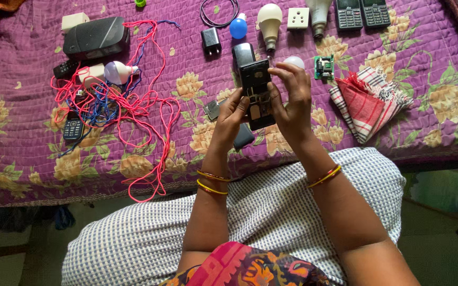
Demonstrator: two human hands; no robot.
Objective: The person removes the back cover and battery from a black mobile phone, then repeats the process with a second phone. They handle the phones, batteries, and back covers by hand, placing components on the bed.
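Both hands up over bed's near edge, left hand and right hand pinching opened black phone between them, back cover off; red-white cloth toward right edge, red-blue wire tangle toward left

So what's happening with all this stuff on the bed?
A person holds a small black mobile phone with its back cover off in both hands, the left hand and the right hand, above a purple flowered bedspread. Tangled red and blue wires, white light bulbs and a red checked cloth lie around.
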